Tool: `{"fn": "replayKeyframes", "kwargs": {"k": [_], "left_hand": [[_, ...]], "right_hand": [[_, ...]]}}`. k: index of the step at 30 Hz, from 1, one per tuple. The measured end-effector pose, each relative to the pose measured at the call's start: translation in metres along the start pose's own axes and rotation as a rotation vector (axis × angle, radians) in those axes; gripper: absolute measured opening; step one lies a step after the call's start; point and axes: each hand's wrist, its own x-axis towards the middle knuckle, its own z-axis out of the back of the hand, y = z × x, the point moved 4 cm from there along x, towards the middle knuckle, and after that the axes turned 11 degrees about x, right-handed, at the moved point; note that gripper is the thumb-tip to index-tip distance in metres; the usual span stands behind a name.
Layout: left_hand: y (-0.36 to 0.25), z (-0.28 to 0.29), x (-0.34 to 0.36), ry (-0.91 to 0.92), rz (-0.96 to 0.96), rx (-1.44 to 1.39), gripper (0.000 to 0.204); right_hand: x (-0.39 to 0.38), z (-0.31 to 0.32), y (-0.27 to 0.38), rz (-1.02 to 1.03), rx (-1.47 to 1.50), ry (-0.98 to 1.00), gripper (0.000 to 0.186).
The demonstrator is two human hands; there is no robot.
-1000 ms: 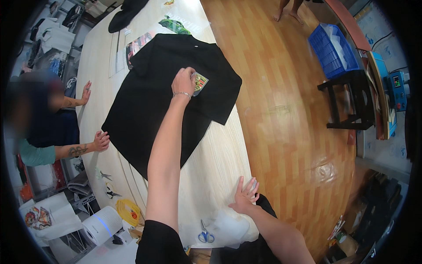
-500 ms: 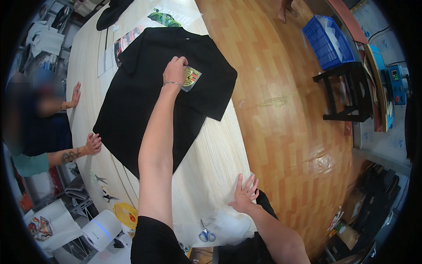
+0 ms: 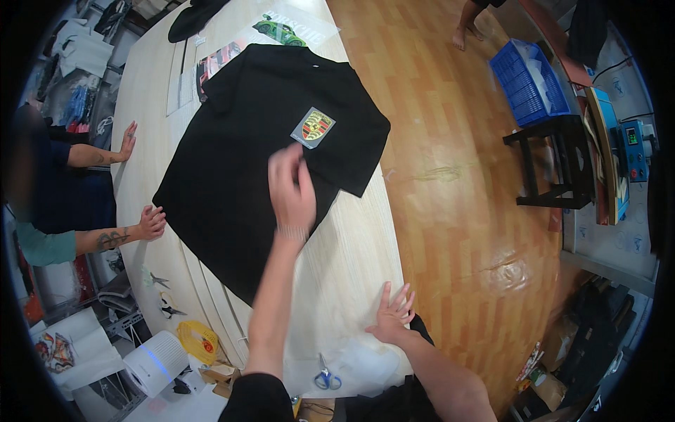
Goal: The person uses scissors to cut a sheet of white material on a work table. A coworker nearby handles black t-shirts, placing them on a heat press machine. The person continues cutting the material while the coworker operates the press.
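Observation:
A black T-shirt (image 3: 225, 155) lies spread flat on the pale wood table, its collar toward the far end. On its chest rests a small clear film with a gold, red and black crest patch (image 3: 316, 127), tilted slightly. My left hand (image 3: 292, 190) hovers over the shirt just below this film, apart from it. Its fingers are smeared by motion, so I cannot make out their hold. My right hand (image 3: 392, 314) presses on the table's right edge with fingers spread, holding nothing.
Blue-handled scissors (image 3: 326, 376) lie beside crumpled clear film (image 3: 365, 362) at the near edge. A co-worker's two hands (image 3: 150, 223) rest along the left side. A blue basket (image 3: 524, 84) sits above a black stool (image 3: 555, 162) at right. Printed film sheets (image 3: 281, 29) lie beyond the shirt.
My left hand has come off the crest film and drawn back toward me, leaving the film on the shirt. My right hand stays in place.

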Motion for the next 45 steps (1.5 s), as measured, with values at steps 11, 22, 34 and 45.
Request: {"fn": "replayKeyframes", "kwargs": {"k": [11, 22, 34, 45], "left_hand": [[-0.034, 0.179, -0.482, 0.544, 0.441, 0.567, 0.065], [-0.017, 0.179, -0.558, 0.608, 0.249, 0.731, 0.084], [-0.02, 0.179, -0.552, 0.505, 0.224, 0.761, 0.079], [-0.017, 0.182, -0.556, 0.499, 0.233, 0.735, 0.081]], "right_hand": [[0.001, -0.019, -0.004, 0.014, -0.046, -0.107, 0.162], [-0.008, -0.021, -0.007, 0.069, -0.054, -0.159, 0.164], [-0.008, -0.024, -0.004, 0.039, -0.093, -0.165, 0.166], [-0.01, -0.029, -0.001, 0.023, -0.091, -0.194, 0.166]]}}
